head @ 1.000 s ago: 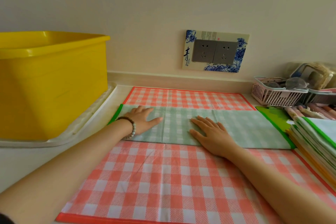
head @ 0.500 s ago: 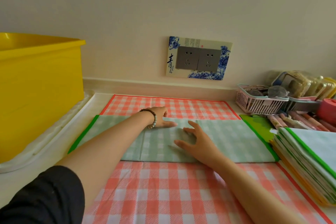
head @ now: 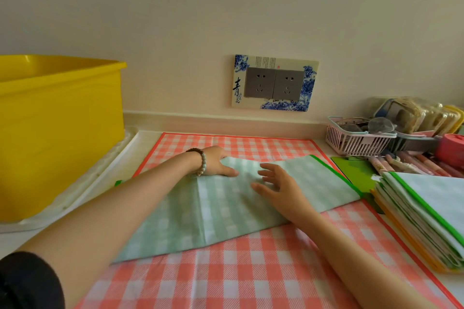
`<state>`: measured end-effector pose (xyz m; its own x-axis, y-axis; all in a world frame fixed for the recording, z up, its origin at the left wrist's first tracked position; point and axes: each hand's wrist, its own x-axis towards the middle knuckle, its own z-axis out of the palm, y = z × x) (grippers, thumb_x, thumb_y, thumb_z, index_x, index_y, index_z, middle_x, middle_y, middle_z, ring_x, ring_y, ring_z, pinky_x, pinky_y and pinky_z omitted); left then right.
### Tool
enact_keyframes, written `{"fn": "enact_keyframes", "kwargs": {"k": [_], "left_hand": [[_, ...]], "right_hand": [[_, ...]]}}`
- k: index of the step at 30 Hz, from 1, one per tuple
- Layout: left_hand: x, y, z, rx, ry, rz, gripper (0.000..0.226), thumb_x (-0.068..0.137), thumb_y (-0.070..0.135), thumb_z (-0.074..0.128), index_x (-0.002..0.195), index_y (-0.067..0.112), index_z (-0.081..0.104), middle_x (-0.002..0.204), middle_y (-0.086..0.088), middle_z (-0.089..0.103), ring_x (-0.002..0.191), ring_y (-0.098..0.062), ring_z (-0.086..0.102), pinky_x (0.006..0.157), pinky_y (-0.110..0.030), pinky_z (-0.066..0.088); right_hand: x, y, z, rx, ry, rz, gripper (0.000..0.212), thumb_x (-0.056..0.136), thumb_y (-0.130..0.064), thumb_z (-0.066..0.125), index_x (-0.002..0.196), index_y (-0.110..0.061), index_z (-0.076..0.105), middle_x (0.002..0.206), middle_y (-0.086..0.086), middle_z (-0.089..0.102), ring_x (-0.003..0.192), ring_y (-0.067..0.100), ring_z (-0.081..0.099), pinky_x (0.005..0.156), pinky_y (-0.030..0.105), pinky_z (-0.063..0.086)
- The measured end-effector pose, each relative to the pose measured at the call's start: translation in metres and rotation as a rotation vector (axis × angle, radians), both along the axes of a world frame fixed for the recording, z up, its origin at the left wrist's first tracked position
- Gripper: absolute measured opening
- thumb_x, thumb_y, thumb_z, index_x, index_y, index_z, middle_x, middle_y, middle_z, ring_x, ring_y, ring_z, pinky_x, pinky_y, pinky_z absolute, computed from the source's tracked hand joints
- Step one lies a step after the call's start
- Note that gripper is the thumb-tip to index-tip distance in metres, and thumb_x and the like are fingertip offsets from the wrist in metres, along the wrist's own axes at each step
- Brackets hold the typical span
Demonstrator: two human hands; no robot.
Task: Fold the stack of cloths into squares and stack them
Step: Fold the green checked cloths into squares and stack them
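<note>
A pale green checked cloth [head: 226, 211], folded into a long strip with a green border at its right end, lies slanted across a pink checked cloth [head: 226, 273] spread on the counter. My left hand [head: 216, 163], with a bead bracelet at the wrist, rests with straight fingers on the strip's far edge near the middle. Just to its right, my right hand [head: 278, 188] lies on the strip with its fingers spread. A stack of cloths [head: 426, 216] with green and orange borders sits at the right edge.
A big yellow tub [head: 57, 128] stands on a white tray [head: 82, 190] at the left. At the back right are a pink basket [head: 356, 140], packets and pens. A double wall socket [head: 273, 83] is set in the wall behind.
My left hand slid from the strip's left end to its far edge near the middle. My right hand stayed near the middle and spread its fingers. The strip now lies slanted.
</note>
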<state>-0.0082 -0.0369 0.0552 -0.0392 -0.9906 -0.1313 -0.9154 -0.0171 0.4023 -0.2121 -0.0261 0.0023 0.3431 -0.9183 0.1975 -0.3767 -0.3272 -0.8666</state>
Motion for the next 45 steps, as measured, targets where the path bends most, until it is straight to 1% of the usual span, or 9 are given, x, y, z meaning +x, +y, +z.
{"fn": "enact_keyframes", "kwargs": {"k": [4,12,21,25,28,31,34,39,45], "left_hand": [[0.018,0.019,-0.006,-0.207,0.337,0.095,0.068,0.080,0.050,0.065,0.133,0.011,0.049,0.137,-0.004,0.050,0.130,-0.021,0.045,0.109,-0.030,0.032],[0.009,0.041,-0.026,-0.387,0.720,0.413,0.031,0.094,0.027,0.055,0.121,0.012,0.056,0.121,-0.006,0.062,0.096,-0.017,0.058,0.079,-0.023,0.042],[0.007,0.052,-0.034,-0.015,0.440,0.449,0.060,0.082,0.044,0.067,0.122,0.000,0.057,0.125,-0.013,0.059,0.112,-0.028,0.056,0.095,-0.034,0.043],[0.002,0.057,-0.043,-0.087,0.398,0.413,0.055,0.078,0.043,0.071,0.055,0.019,0.028,0.055,0.002,0.024,0.048,-0.013,0.024,0.049,-0.027,0.018],[0.000,0.058,-0.047,-0.181,0.466,0.419,0.056,0.078,0.037,0.074,0.055,0.019,0.025,0.054,0.003,0.019,0.048,-0.012,0.019,0.048,-0.024,0.017],[0.003,0.063,-0.045,-0.183,0.443,0.396,0.040,0.075,0.043,0.074,0.088,0.009,0.058,0.078,-0.001,0.057,0.070,-0.012,0.053,0.066,-0.023,0.044],[0.008,0.089,-0.035,-0.187,0.261,0.311,0.077,0.077,0.046,0.071,0.139,0.013,0.036,0.116,-0.001,0.059,0.095,-0.015,0.059,0.078,-0.027,0.048],[0.005,0.155,-0.025,-0.231,0.090,-0.112,0.044,0.078,0.047,0.068,0.119,0.038,0.055,0.119,0.015,0.052,0.103,0.000,0.051,0.095,-0.024,0.044],[0.006,0.189,-0.036,-0.044,-0.056,-0.275,0.089,0.067,0.072,0.055,0.144,0.037,0.027,0.147,0.024,0.023,0.133,0.008,0.020,0.109,-0.012,0.013]], "right_hand": [[-0.009,-0.007,0.005,-0.034,-0.103,-0.138,0.054,0.079,-0.022,0.073,0.127,-0.015,0.048,0.122,-0.002,0.054,0.112,0.013,0.052,0.091,0.024,0.041],[-0.007,0.000,0.013,0.504,-0.323,-0.095,0.057,0.077,-0.022,0.076,0.122,-0.005,0.043,0.096,0.015,0.066,0.068,0.018,0.067,0.053,0.025,0.054],[-0.028,-0.007,0.015,0.407,-0.084,-0.198,0.064,0.069,-0.021,0.083,0.119,-0.013,0.043,0.087,0.006,0.061,0.061,0.014,0.057,0.037,0.015,0.041],[-0.030,-0.009,0.016,0.372,0.011,-0.193,0.062,0.069,-0.027,0.083,0.118,-0.015,0.047,0.096,0.006,0.062,0.066,0.014,0.058,0.046,0.021,0.043],[-0.029,-0.010,0.016,0.351,0.003,-0.187,0.063,0.069,-0.027,0.082,0.120,-0.014,0.048,0.105,0.007,0.062,0.070,0.015,0.058,0.053,0.025,0.044],[-0.032,-0.008,0.020,0.331,-0.022,-0.158,0.059,0.074,-0.022,0.079,0.122,-0.009,0.048,0.103,0.008,0.063,0.071,0.014,0.059,0.057,0.024,0.047],[-0.043,0.002,0.022,0.122,0.085,-0.108,0.040,0.084,-0.014,0.068,0.121,-0.008,0.051,0.117,0.010,0.061,0.079,0.015,0.061,0.060,0.019,0.049],[-0.083,0.032,0.014,-0.418,0.560,0.155,0.042,0.093,-0.010,0.052,0.130,-0.029,0.051,0.133,-0.003,0.055,0.110,0.014,0.059,0.092,0.032,0.051],[-0.113,0.049,0.015,-1.068,0.940,0.479,0.052,0.087,-0.013,0.053,0.138,-0.022,0.045,0.136,0.000,0.054,0.115,0.018,0.060,0.087,0.035,0.055]]}}
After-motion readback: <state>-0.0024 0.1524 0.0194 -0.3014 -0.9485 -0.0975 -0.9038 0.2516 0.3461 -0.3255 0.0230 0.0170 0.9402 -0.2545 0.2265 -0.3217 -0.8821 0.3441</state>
